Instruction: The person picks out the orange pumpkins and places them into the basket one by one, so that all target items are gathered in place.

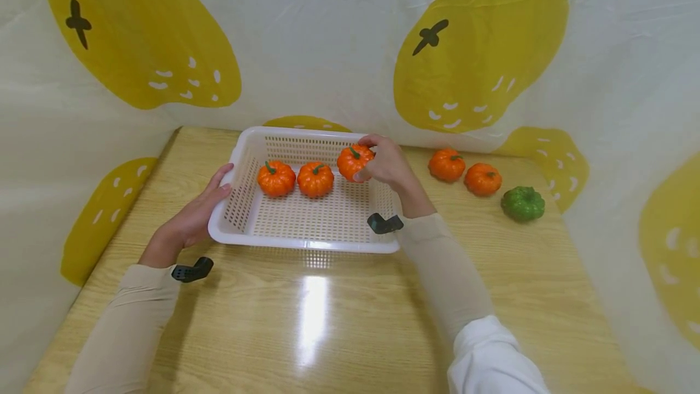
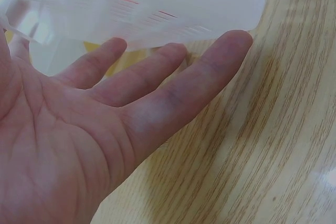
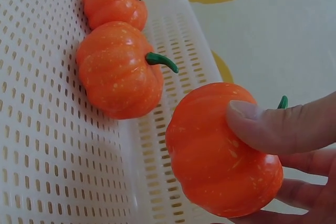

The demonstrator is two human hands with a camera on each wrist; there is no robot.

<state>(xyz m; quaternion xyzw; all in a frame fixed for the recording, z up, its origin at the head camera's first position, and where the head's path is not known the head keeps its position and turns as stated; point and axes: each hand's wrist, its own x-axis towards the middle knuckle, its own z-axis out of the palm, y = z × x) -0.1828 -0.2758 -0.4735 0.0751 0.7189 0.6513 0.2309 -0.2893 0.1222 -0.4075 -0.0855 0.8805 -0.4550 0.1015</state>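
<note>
A white plastic basket (image 1: pixel 306 244) with slotted walls stands on the wooden table. Inside it, two small orange toy pumpkins (image 1: pixel 315 179) with green stems sit side by side toward the back. My right hand (image 1: pixel 387 166) holds a third orange pumpkin (image 3: pixel 223 150) between thumb and fingers, over the right back part of the basket. On the basket's left side, my left hand (image 1: pixel 199 211) touches the rim and outer wall. Its fingers (image 2: pixel 173 90) extend fairly straight against that wall in the left wrist view.
To the basket's right, two more orange pumpkins (image 1: pixel 446 165) and a green pumpkin (image 1: pixel 522 204) lie in a slanting row on the table (image 1: pixel 262 315). A white curtain (image 1: pixel 317 41) with yellow fruit prints hangs behind the table and at both sides.
</note>
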